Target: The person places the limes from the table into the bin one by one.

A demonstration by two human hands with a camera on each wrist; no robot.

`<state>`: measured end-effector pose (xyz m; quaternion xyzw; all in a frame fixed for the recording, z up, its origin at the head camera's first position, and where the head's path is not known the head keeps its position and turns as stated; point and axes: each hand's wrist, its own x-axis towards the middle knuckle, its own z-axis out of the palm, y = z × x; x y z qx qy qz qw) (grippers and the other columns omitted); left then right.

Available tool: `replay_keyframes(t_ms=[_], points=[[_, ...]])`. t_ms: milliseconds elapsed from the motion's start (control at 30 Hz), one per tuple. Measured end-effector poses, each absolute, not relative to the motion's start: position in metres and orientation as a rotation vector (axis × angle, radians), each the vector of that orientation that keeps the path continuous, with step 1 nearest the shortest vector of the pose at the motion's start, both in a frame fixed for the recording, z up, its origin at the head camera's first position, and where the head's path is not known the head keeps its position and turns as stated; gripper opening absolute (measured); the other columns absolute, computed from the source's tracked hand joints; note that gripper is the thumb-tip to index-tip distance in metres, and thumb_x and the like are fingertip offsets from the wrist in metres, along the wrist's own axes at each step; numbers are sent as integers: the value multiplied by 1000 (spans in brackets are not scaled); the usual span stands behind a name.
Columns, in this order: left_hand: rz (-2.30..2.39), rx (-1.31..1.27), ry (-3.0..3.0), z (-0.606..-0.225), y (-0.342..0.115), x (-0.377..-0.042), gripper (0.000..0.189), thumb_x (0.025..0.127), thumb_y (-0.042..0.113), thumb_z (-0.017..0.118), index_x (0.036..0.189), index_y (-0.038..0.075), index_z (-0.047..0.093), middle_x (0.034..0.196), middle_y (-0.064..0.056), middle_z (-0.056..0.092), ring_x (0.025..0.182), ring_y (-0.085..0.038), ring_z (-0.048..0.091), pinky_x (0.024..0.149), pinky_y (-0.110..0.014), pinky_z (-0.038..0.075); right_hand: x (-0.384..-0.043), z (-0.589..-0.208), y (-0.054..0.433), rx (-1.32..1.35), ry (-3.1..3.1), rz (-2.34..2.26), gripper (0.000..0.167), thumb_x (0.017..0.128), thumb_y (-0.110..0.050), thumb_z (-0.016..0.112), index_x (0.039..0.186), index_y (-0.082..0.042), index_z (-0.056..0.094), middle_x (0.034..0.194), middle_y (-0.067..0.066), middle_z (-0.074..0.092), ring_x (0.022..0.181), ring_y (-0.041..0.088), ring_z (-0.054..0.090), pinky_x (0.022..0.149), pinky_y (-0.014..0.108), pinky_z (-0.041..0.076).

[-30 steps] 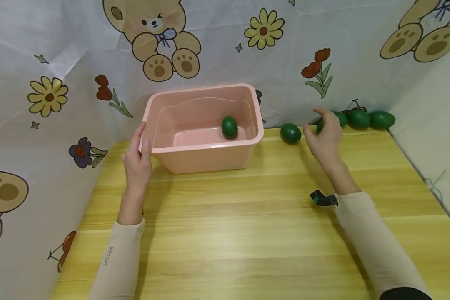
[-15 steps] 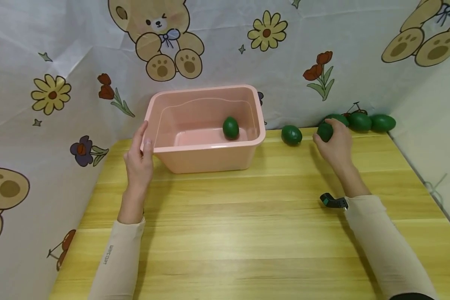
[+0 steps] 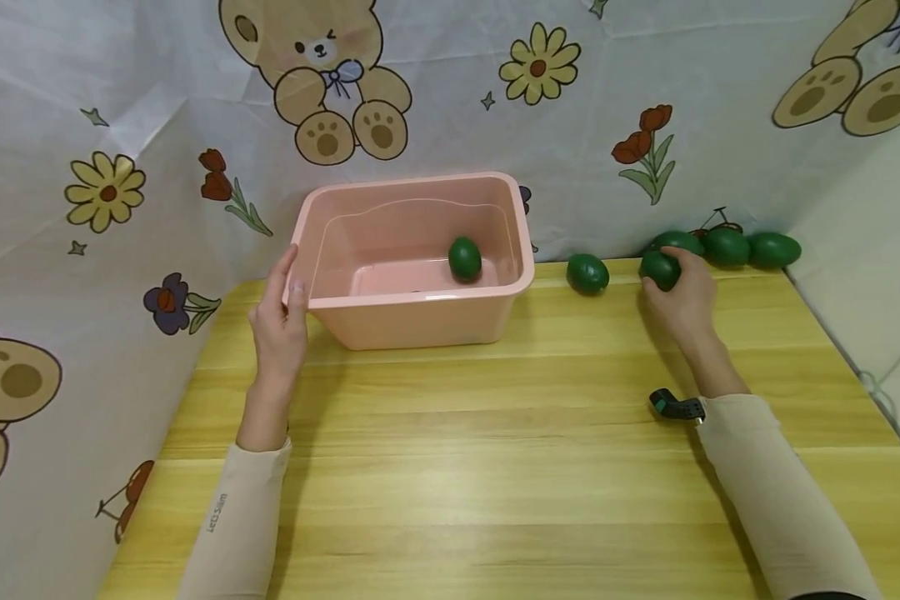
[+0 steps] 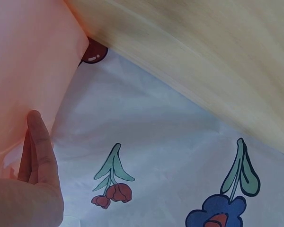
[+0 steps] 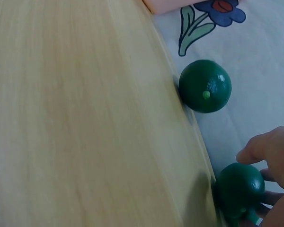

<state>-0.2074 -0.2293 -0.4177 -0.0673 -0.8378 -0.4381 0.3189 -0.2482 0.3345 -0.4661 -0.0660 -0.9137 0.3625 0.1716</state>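
A pink plastic bin (image 3: 412, 321) stands against the back cloth with one dark green oval fruit (image 3: 465, 259) inside it. My left hand (image 3: 279, 329) rests on the bin's left side, its fingers fairly straight along the outer wall in the left wrist view. At the right, my right hand (image 3: 686, 304) holds another smooth green fruit (image 3: 660, 269) between thumb and fingers. This held fruit (image 5: 240, 188) shows a glossy skin in the right wrist view. To its left lies a single green fruit (image 3: 588, 274) with a pale nub at one end.
Several more green fruits (image 3: 726, 247) line the table's back right edge, just behind my right hand. The wooden tabletop (image 3: 457, 467) ends at a printed cloth (image 3: 450, 100) behind and to the left. A pale wall (image 3: 885, 275) borders the right side.
My right hand, earlier spread over the gap beside the single fruit, has shifted right and closed round the green fruit at the row's left end. The left hand stays at the bin.
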Motion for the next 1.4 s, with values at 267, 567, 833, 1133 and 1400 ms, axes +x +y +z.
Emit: replay_keyframes(t_ms=[267,567,833,1133,1400], points=[[-1160,-165,-2207,-419,-229,-208,48,107,33,51,154,25,56,151,-2,61,94,-30,64,74,-10,43,-253,-471,340,-229,-2580,996,63,96,-13,70,151,6,47,145,38,51,135,57,44,117,67,26],[-1158,-165,-2220,-418,-229,-208,48,108,33,51,155,25,56,153,0,60,109,-28,67,84,-9,47,-248,-473,336,-322,-2496,1064,61,90,-20,72,145,0,58,134,30,64,116,43,59,97,42,41],[-1171,-153,-2235,-419,-230,-208,48,108,34,50,156,28,54,153,2,59,120,-27,67,93,-53,57,-245,-459,323,-293,-2343,1074,54,90,-29,75,138,-7,65,126,18,70,114,31,64,78,13,34],[-1179,-168,-2223,-418,-228,-209,48,108,31,51,155,27,55,152,-4,60,109,-29,69,82,-5,44,-235,-419,293,-159,-2351,1092,54,89,-29,79,138,-11,67,125,13,71,107,17,61,78,11,42],[-1141,-156,-2212,-419,-229,-208,49,107,34,50,155,26,56,143,-12,67,75,-25,58,60,-12,37,-227,-387,249,-22,-2366,1252,53,92,-33,79,141,-15,67,132,11,70,117,21,67,85,11,50]])
